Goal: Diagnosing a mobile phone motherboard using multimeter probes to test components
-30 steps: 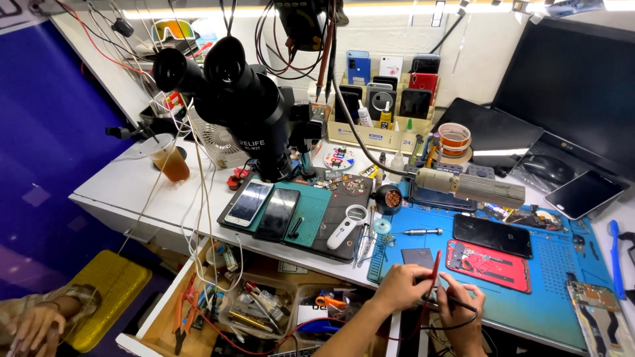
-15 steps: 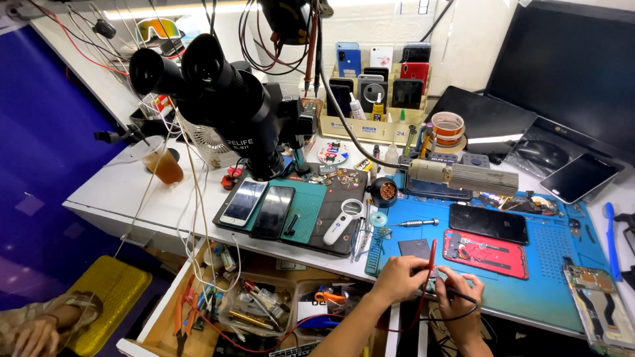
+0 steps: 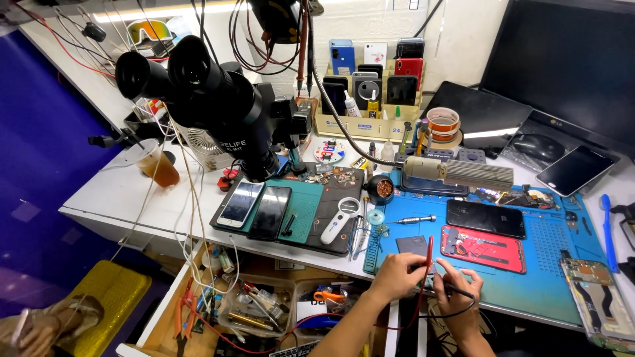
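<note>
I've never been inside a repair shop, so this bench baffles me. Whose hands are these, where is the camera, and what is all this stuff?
The camera sits on the person's head, looking down at their own two bare hands at the bench's near edge. The left hand holds a red probe upright; the right hand holds a black probe, with both tips over a small dark part on the blue work mat. Beside them lie an opened red phone and a black phone. The big black device at the left is a microscope. Two more phones rest on a green mat, and an open drawer below holds tools.
</note>
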